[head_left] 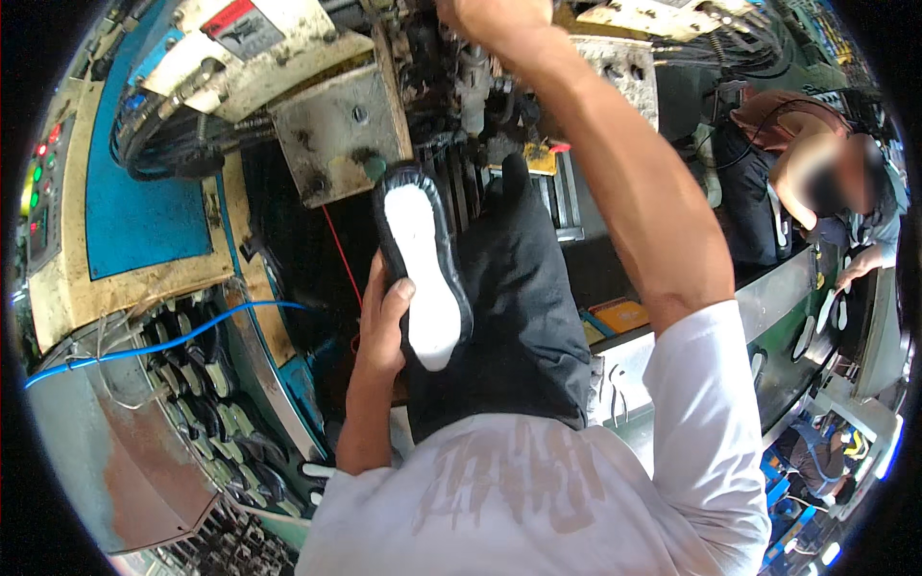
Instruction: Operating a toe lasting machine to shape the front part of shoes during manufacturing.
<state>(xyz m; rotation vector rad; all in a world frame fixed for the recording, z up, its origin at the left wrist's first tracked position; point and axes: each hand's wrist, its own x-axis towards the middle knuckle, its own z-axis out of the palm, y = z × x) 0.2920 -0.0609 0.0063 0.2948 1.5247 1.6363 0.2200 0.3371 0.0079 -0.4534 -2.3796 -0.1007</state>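
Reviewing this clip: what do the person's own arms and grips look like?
The left grip and right grip wear no visible gloves; the picture's top edge cuts off part of the right one. Neither forearm shows a watch or band. A white T-shirt with a greyish-tan print has a loose short right sleeve.

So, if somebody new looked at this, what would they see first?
Probably the white-bottomed black shoe near the middle, held in the person's left fingers, because it stands out against the dark trousers. Next might come the bright blue hose curving across the left side, or the control panel with glowing lights at the far left.
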